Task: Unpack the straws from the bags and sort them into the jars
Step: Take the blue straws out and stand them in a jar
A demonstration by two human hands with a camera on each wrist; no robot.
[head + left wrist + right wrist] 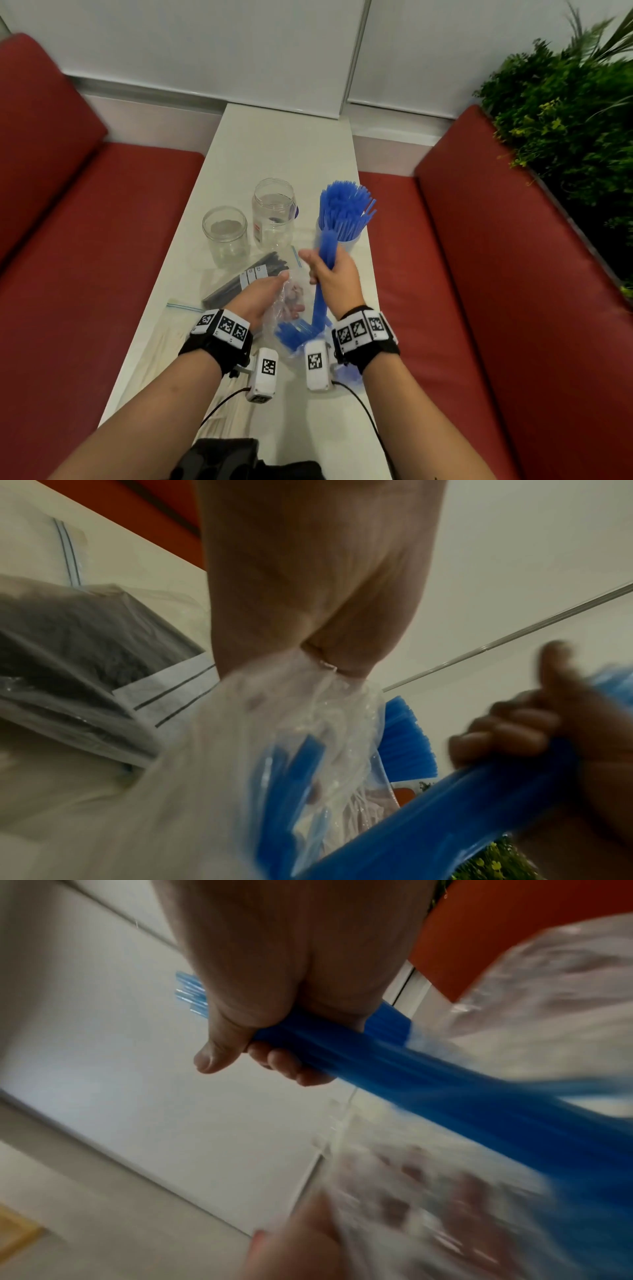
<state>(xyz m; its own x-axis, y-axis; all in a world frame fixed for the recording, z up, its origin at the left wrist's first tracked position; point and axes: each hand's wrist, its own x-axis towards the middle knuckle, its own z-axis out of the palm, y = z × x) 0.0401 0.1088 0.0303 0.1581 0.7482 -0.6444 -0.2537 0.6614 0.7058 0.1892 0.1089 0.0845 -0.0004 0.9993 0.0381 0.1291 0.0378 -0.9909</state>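
Right hand (334,274): curled tight round a bundle of blue straws (325,260), thumb and fingers (291,1066) wrapped about its middle; held above the table (284,137) at about 5 o'clock from the tall jar.
Blue straws: the upper ends are fanned out toward 12 o'clock past the fist; the lower ends are still inside the clear bag (291,308), toward 6 o'clock.
Left hand (257,298): the clear bag is pinched and gathered between thumb and fingers (342,631); the plastic is bunched at the grip and hangs below it.
Clear bag: held between the two wrists at 6 o'clock on the table; a few loose blue straws are seen in its bottom.
Blue-straw jar (346,240): stands at 3 o'clock from the tall jar, near the table's right edge, already packed with upright blue straws; partly hidden behind the held bundle.
Tall jar (273,212): clear, upright, with no straws in it, at the table's middle.
Short jar (225,236): clear glass, upright, with no straws in it, just beside the tall jar at its 8 o'clock.
Black straws (246,277): in a zip bag laid flat on the table at 6 o'clock from the short jar, partly under the left hand.
Third bag (161,342): pale contents, blurred; lies at 7 o'clock from the black straws, along the left edge.
Surroundings: red benches (102,212) at 9 and 3 o'clock; a plant (565,120) at 2 o'clock.
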